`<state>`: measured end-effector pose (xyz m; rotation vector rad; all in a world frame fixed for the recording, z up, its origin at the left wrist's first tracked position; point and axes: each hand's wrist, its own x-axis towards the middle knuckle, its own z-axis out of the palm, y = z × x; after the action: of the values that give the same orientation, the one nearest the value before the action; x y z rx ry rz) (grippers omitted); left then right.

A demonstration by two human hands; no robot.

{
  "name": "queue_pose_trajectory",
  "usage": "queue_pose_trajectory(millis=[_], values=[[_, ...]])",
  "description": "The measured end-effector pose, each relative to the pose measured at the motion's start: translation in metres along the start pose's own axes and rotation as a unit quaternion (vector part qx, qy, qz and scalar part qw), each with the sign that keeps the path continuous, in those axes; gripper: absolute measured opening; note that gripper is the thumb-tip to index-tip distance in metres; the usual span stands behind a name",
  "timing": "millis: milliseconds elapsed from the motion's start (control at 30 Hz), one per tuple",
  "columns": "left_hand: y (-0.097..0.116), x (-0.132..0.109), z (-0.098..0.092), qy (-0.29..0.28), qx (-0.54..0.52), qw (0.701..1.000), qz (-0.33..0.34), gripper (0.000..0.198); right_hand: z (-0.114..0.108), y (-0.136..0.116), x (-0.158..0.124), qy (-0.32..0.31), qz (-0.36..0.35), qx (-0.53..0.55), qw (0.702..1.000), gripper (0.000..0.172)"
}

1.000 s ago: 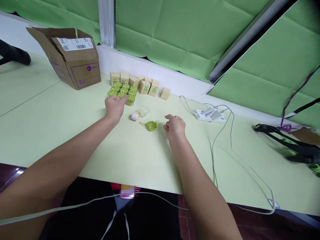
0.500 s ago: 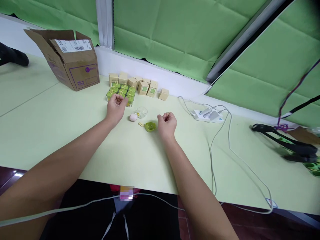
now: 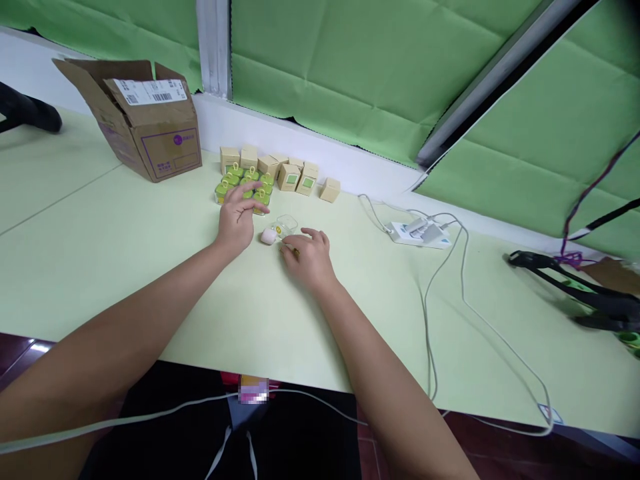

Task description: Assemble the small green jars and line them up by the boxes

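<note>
On the desk [image 3: 240, 313], one clear cup [image 3: 288, 223] and one pink piece [image 3: 269, 236] lie beside my half-curled right hand [image 3: 309, 259], which hides most of one green piece [image 3: 297, 253], its grip impossible to tell, while my loosely open, empty left hand [image 3: 237, 221] partly blocks at least eight green-lidded jars [image 3: 251, 175] before several cartons [image 3: 289, 177].

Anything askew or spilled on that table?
No spill visible. One white cable droops over the front edge of the table, where it might snag; one small carton sits apart from the other cartons.
</note>
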<state>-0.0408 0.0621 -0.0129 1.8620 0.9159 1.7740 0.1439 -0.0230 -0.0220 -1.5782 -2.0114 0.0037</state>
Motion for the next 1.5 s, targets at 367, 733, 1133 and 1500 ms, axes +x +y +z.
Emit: queue_pose_trajectory(millis=[367,733,1133,1500], values=[[0.011,-0.007,-0.002,-0.148,-0.056,0.987,-0.018,0.019,-0.009,-0.002,0.003,0.079,-0.069,0.022,0.994,0.03],[0.051,-0.036,0.017,-0.351,0.153,0.921,0.076,0.046,-0.02,0.017,0.008,0.256,0.123,0.172,0.943,0.021],[0.045,-0.046,0.033,-0.397,0.194,0.885,0.148,0.015,-0.025,0.009,0.007,0.284,0.109,0.168,0.937,0.02],[0.034,-0.032,0.016,-0.236,0.047,0.969,0.059,0.041,-0.021,-0.002,0.005,0.23,0.059,0.271,0.933,0.026]])
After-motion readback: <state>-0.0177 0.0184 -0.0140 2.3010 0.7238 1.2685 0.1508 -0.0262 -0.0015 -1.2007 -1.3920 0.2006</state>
